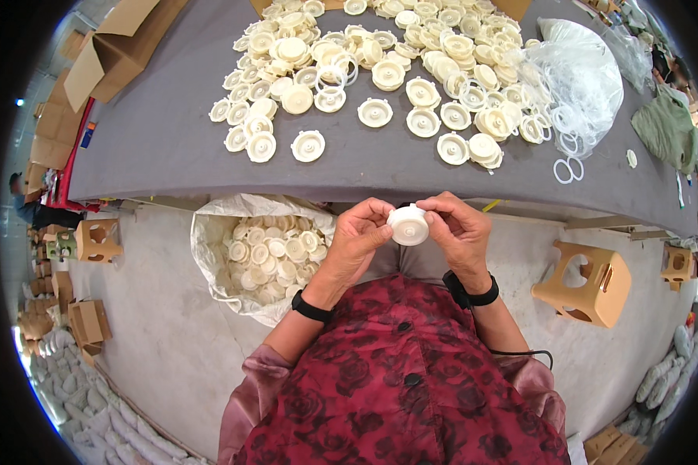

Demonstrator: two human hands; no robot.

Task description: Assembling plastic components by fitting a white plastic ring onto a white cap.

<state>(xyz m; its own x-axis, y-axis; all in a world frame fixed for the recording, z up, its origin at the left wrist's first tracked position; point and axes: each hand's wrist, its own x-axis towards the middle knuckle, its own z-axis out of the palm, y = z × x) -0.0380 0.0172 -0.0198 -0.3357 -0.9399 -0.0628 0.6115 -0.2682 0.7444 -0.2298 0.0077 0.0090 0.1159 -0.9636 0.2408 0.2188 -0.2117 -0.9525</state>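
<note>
On the pale floor, a grey-covered table is observed, strewn with cream caps. A white sack is partly filled with similar pieces. By the left hand and right hand, fingertips pinched close, a single cap is gripped at opposite sides, before the table's front edge.

a workshop, by its look: a grey worktable heaped with cream plastic caps across the top, tan stools left and right, cardboard boxes upper left, stuffed bags piled lower left.
</note>
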